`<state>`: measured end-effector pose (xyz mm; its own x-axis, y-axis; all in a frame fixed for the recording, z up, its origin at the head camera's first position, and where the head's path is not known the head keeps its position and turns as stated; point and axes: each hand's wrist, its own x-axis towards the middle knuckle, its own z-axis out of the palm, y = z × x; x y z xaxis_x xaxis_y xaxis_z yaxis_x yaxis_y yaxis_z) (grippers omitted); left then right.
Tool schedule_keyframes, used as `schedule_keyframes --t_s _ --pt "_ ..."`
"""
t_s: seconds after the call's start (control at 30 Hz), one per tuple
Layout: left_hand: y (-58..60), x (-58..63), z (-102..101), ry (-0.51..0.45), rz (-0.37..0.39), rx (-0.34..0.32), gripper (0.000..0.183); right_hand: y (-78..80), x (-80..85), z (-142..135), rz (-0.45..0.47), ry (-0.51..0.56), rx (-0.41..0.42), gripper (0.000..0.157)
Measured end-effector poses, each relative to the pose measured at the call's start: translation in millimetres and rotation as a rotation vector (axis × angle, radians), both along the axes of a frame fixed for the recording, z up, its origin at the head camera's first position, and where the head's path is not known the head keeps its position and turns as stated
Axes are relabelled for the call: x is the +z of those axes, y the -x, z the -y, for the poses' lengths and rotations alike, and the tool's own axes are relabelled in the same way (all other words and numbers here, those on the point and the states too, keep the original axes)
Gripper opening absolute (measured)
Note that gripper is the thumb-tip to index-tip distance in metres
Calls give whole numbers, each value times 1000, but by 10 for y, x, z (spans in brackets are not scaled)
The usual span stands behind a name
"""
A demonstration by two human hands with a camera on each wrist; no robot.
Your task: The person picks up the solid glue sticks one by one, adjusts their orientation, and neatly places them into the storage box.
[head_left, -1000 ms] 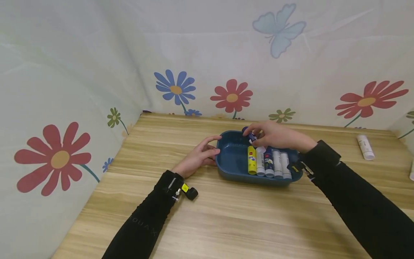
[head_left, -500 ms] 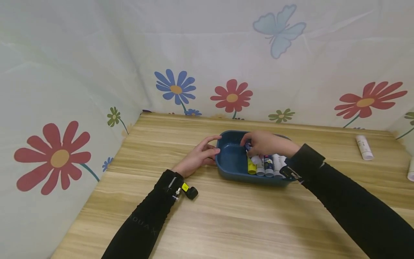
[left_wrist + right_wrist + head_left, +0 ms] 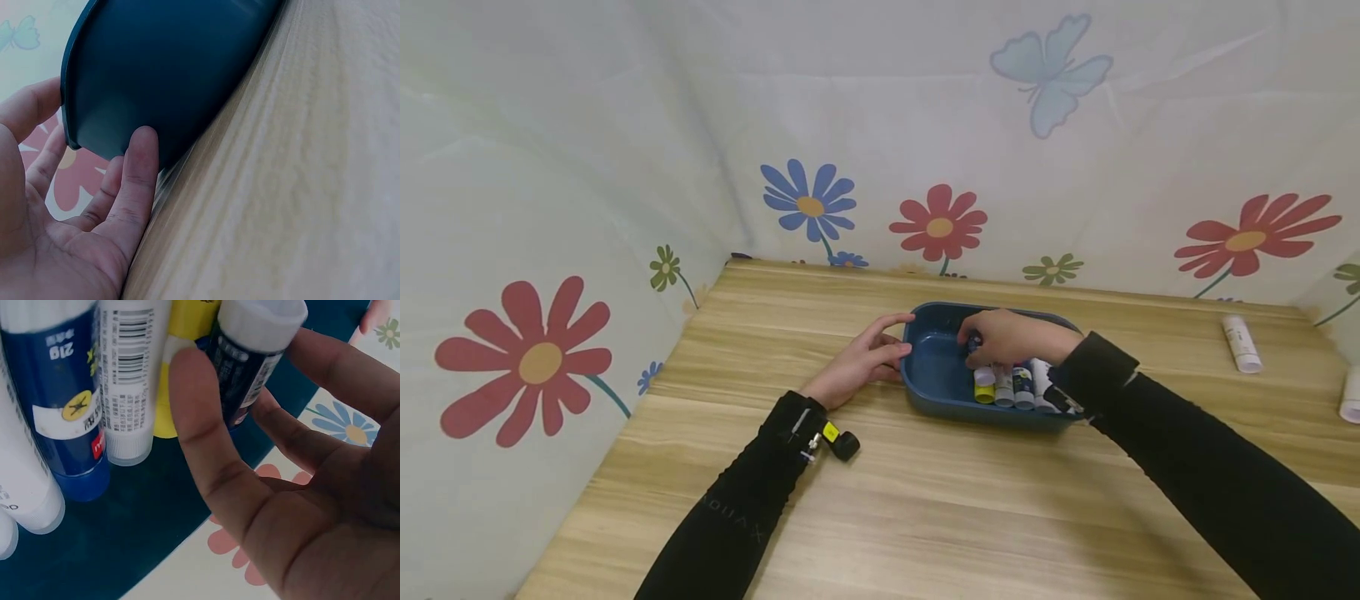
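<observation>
My right hand (image 3: 1011, 337) pinches a navy glue stick (image 3: 244, 369) between thumb and fingers, inside the blue box (image 3: 947, 408). In the right wrist view this stick leans with its white end up, right beside the yellow glue stick (image 3: 165, 412). White and navy glue sticks lie in a row on the other side of the yellow one, among them a blue-labelled stick (image 3: 62, 406). At the box's left end my left hand (image 3: 857, 362) rests its fingertips on the outer wall and rim. In the left wrist view its fingers (image 3: 140, 169) are fairly straight against the wall.
A white glue stick (image 3: 1242, 343) lies on the wooden table (image 3: 880, 500) to the right of the box. Another white stick (image 3: 1351, 396) is cut off by the right edge. A flower-printed curtain (image 3: 865, 100) stands behind the table.
My right hand has lowered the navy glue stick from the box's back rim into the box, close to the yellow stick. My left hand has stayed at the box's left end.
</observation>
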<state>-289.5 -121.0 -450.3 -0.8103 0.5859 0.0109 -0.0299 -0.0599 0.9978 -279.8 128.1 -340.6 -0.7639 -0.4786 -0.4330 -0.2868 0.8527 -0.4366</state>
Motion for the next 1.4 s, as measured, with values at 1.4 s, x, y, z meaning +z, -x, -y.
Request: schedule_keyframes --t_s 1.4 --pt "-25 54 13 33 -28 -9 50 -53 -31 31 -46 -50 136 41"
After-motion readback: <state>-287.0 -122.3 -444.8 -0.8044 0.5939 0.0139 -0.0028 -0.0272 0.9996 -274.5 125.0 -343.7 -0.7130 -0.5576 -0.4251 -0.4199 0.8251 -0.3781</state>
